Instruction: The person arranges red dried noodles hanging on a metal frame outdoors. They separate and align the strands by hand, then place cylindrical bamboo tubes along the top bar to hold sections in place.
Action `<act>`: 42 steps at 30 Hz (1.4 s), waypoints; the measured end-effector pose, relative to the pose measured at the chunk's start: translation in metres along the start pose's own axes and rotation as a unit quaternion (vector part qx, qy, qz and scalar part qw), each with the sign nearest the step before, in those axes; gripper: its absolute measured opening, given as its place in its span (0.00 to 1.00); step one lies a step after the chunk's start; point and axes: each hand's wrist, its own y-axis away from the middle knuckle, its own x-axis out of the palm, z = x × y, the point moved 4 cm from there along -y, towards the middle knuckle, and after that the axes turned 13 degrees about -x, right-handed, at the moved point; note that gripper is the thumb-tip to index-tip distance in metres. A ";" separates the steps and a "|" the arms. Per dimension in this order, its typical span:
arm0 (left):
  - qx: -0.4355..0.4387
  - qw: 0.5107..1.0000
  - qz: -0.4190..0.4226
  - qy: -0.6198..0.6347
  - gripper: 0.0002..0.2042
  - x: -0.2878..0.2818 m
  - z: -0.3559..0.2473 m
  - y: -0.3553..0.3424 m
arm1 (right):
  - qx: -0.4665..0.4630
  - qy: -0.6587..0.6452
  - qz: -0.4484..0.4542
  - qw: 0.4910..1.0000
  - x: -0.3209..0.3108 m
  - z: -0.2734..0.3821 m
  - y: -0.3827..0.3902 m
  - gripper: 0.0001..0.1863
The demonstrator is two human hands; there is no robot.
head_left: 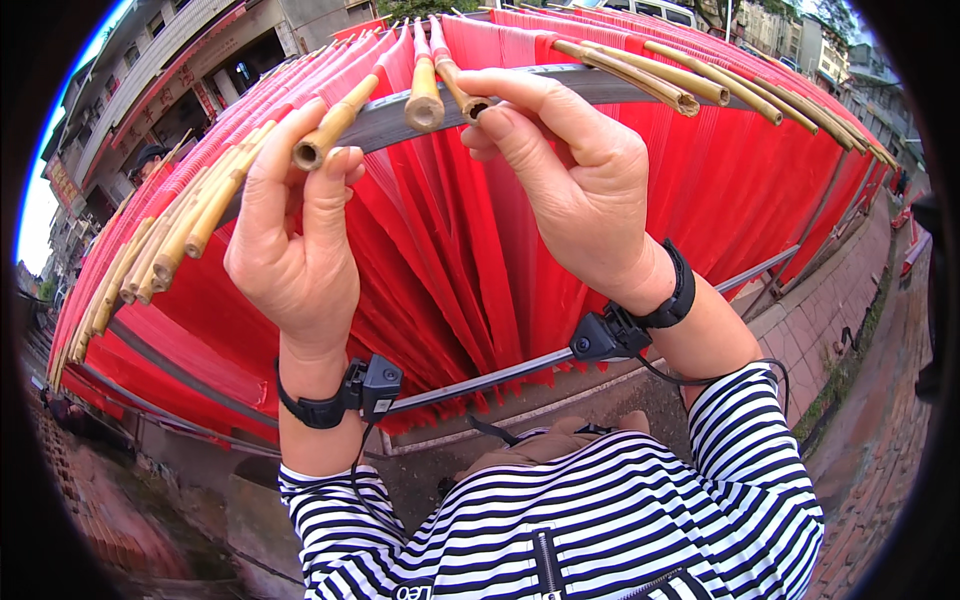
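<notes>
My left hand (295, 250) pinches the hollow end of one bamboo pole (347, 115) between thumb and forefinger. With thumb and index finger, my right hand (590, 190) grips the end of a second bamboo pole (447, 75). Between these two, another bamboo pole (424, 98) lies with its end pointing toward me, untouched by my fingers. Long red cloth-like sheets (440, 250) hang from the poles in folds below my hands. The pole ends extend past a dark, curved-looking rail (395, 128).
More bamboo poles cluster at the left (205, 215) and fan out at the right (700, 75). A lower metal rail (480, 380) runs close to my body. Paving (830, 310) borders the rack on the right. Buildings (180, 65) and a white vehicle (665, 12) stand beyond.
</notes>
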 end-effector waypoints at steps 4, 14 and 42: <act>-0.020 1.000 0.004 0.011 0.16 0.004 0.001 0.001 | 0.020 -0.033 -0.015 0.999 0.002 -0.001 -0.001 0.14; -0.044 0.999 -0.002 -0.021 0.15 0.004 -0.003 0.002 | 0.016 -0.001 0.016 1.000 -0.003 0.000 0.000 0.13; -0.097 0.992 -0.077 -0.037 0.15 -0.003 -0.007 0.010 | 0.024 -0.041 0.001 0.999 -0.020 -0.002 0.001 0.12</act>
